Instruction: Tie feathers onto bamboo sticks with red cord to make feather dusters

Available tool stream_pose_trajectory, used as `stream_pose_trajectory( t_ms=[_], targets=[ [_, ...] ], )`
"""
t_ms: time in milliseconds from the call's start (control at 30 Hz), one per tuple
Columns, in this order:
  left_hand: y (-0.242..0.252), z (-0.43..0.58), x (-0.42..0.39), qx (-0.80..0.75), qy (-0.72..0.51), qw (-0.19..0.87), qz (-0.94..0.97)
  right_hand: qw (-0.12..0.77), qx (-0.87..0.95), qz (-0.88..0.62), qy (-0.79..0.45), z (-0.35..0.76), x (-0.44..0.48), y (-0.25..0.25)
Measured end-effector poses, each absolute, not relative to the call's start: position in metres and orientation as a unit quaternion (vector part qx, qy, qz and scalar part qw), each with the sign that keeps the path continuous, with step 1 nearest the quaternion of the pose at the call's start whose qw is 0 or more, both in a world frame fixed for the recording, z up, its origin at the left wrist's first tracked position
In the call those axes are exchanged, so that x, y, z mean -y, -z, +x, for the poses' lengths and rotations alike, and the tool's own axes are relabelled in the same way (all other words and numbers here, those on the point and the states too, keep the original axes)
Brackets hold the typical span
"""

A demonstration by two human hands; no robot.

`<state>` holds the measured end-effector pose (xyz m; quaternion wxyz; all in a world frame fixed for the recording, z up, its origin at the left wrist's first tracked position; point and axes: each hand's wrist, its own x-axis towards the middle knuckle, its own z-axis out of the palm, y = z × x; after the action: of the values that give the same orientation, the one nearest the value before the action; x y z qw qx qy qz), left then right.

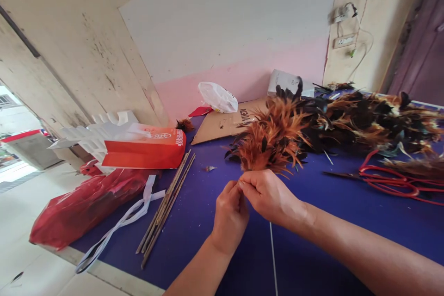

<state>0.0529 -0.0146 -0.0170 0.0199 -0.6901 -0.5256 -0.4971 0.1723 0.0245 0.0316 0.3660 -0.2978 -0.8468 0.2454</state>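
Note:
My left hand and my right hand meet above the blue table, both with fingers closed in a pinch at the base of an orange-brown feather bunch. The bunch fans out away from me, its tips lifted just off the table. A long heap of dark and orange feathers lies behind it to the right. What exactly sits between my fingertips is hidden, apart from the feather stems.
Several thin sticks lie left of my hands, beside a white strap. A red plastic bag and an orange-white bag sit at the left edge. Cardboard, a white bag and red cord lie further back.

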Motion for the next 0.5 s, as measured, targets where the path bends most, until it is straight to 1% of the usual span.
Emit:
stream_pose_trajectory(
  t_ms=[133, 267, 367, 433, 500],
  targets=[
    [0.021, 0.056, 0.015, 0.518, 0.487, 0.038, -0.702, 0.372, 0.852, -0.284, -0.236, 0.176, -0.026, -0.037],
    [0.019, 0.059, 0.016, 0.516, 0.464, 0.057, -0.718, 0.353, 0.827, -0.300, -0.317, 0.176, -0.034, -0.041],
    [0.016, 0.059, 0.017, 0.514, 0.454, 0.042, -0.726, 0.336, 0.807, -0.316, -0.369, 0.176, -0.039, -0.042],
    [0.015, 0.057, 0.017, 0.518, 0.464, 0.037, -0.718, 0.332, 0.809, -0.310, -0.373, 0.176, -0.038, -0.044],
    [0.013, 0.054, 0.018, 0.523, 0.480, 0.035, -0.703, 0.333, 0.826, -0.292, -0.350, 0.176, -0.033, -0.047]
  ],
)
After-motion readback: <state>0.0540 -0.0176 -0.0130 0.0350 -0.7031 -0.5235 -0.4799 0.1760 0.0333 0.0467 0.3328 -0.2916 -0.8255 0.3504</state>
